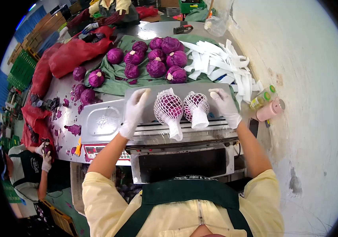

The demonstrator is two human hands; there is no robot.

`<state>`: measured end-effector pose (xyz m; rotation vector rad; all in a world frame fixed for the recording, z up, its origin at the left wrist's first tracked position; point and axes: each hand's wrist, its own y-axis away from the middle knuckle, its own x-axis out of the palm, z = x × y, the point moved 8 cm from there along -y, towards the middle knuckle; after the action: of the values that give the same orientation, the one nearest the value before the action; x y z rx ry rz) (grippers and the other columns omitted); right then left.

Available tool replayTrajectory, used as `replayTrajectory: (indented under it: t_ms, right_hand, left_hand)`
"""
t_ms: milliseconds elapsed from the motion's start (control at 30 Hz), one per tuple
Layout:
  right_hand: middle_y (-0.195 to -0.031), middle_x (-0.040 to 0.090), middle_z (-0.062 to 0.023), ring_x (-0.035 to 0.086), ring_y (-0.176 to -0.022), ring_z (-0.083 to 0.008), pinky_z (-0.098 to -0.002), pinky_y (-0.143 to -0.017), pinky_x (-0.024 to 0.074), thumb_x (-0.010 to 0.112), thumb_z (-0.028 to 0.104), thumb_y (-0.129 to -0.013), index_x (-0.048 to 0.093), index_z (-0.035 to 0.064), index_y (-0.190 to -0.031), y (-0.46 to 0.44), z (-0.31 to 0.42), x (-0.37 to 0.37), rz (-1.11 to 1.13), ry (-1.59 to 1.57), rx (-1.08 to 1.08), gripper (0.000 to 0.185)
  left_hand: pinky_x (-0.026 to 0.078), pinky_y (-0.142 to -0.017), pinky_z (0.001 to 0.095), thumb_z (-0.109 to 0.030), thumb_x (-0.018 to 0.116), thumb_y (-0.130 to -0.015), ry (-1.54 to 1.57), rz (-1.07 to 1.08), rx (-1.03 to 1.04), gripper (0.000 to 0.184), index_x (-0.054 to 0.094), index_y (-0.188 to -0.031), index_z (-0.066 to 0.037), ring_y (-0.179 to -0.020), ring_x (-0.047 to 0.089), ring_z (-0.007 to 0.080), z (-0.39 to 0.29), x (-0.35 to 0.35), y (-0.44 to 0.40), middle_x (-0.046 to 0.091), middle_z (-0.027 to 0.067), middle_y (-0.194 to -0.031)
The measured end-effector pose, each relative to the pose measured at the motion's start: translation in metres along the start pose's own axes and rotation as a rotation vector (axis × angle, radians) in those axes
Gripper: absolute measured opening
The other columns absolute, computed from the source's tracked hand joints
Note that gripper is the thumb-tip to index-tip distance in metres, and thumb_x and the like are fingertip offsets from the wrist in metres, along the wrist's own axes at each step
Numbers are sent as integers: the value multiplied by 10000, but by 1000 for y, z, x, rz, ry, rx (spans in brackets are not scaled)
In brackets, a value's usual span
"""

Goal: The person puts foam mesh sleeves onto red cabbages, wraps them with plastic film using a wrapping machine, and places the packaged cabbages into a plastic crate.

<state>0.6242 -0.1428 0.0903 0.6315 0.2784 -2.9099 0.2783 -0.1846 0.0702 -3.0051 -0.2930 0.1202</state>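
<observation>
Two purple cabbages in white foam nets, a larger one (168,109) and a smaller one (196,107), lie side by side on the wrapping machine (133,136), net ends toward me. Left of them is my left hand (136,110), in a white glove, with fingertips pressed together. My right hand (226,107), also gloved, is right of the smaller cabbage with its fingers curled together. Neither hand visibly touches a cabbage. Whatever is between the fingertips is too small or transparent to make out. Shiny clear film shows at the machine's front.
Bare cabbages (156,68) lie on a green cloth (117,83), beside white foam strips (212,63). A scale (103,120) stands left, a pink bottle (269,110) right by the wall. Red sacks (74,55) lie left. Co-workers are at the lower left and top.
</observation>
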Motion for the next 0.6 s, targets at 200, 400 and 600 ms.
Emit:
replayTrajectory:
  t_ms: [200, 400, 600]
  right_hand:
    - [-1070, 615, -79, 598, -913, -277, -386, -770, 485, 733, 250, -750, 548, 149, -1247, 54, 35, -51, 289, 968, -627, 540]
    - [-950, 565, -37, 589, -901, -234, -353, -756, 465, 657, 255, -785, 598, 237, -1097, 84, 9, -11, 728, 1211, -811, 318]
    - [-962, 583, -127, 641, -804, -260, -352, -654, 522, 563, 150, -896, 525, 53, -896, 91, 20, 7, 424, 588, -498, 105]
  left_hand:
    - [536, -658, 337, -192, 703, -760, -1307, 450, 792, 448, 602, -1197, -194, -766, 649, 261, -53, -33, 81, 597, 32, -1127]
    - [556, -582, 372, -240, 666, -778, -1463, 784, 771, 542, 508, -1295, -278, -746, 661, 212, -40, 11, 97, 579, 42, -1143]
    - [516, -559, 311, -140, 587, -870, -970, 566, 829, 226, 691, -1067, -177, -614, 639, 182, -31, 43, 113, 637, 51, -1049]
